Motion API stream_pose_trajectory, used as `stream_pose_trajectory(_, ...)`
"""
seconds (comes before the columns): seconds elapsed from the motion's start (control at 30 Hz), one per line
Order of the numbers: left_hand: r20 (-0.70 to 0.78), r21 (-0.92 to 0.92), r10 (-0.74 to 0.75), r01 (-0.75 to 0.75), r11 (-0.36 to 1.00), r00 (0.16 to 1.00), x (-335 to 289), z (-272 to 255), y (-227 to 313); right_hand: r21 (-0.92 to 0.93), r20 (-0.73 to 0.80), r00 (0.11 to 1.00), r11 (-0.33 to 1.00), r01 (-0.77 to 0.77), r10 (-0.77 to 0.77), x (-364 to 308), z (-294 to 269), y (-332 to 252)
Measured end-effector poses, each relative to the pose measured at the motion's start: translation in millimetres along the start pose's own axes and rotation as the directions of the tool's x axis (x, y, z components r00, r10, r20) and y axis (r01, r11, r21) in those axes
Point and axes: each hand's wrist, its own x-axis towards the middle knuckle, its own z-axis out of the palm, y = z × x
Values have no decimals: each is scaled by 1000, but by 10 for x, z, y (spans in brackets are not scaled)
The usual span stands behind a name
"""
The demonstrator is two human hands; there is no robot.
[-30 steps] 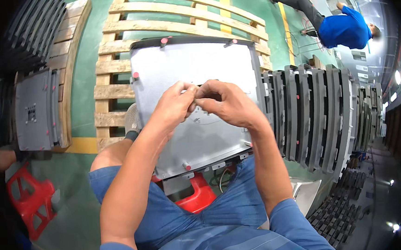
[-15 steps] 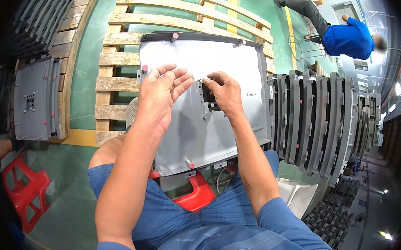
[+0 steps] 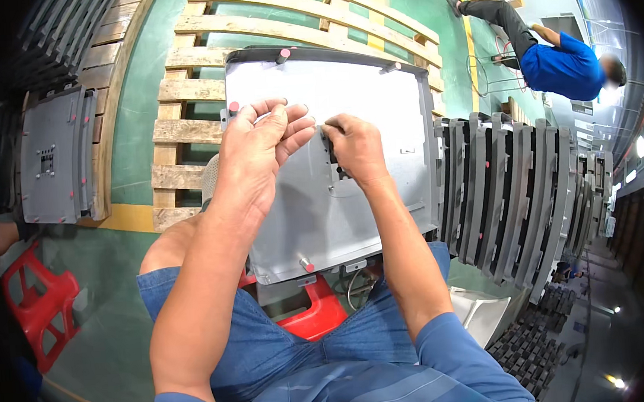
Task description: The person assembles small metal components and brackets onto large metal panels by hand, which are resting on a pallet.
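Observation:
A grey metal panel (image 3: 301, 228) with raised edges lies across in front of me, its far half bright with glare. Red-capped posts (image 3: 283, 56) stand near its rim. Around its middle is a dark rectangular cutout (image 3: 339, 174) with small holes and studs beside it. My right hand (image 3: 358, 148) covers much of that cutout, thumb and fingers pinched at its far left corner; whatever they hold is hidden. My left hand (image 3: 260, 142) hovers over the panel's left part, palm turned up, fingers curled in and thumb bent across; its contents cannot be made out.
Beyond the panel lies a wooden pallet (image 3: 196, 60). To the right stands a row of similar grey panels (image 3: 501, 196). More panels (image 3: 54, 160) rest on another pallet at left, near a red stool (image 3: 42, 306). A person in blue (image 3: 563, 65) is at the far right.
My right hand has shifted slightly left and turned, covering more of the cutout. The left hand's fingers have curled a little. The person in blue has moved an arm.

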Motion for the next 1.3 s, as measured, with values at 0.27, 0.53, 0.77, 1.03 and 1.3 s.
stream_pose_trajectory(0.27,-15,102,-35,36,994,999,38,68,-69,-159,-214,967,981,107,-140,-110,271,60)
stream_pose_trajectory(0.53,28,130,-21,17,991,999,22,232,-166,99,-176,960,974,-203,218,-175,-461,298)
stream_pose_trajectory(0.77,8,166,-41,39,985,999,74,233,-237,-223,29,930,909,-352,367,35,-477,322)
stream_pose_trajectory(1.03,-10,192,-53,54,980,999,64,250,-213,-263,18,969,936,-234,247,71,-306,460)
stream_pose_trajectory(1.3,28,325,-194,175,930,981,86,221,-218,-217,100,949,937,-273,299,172,-418,541)
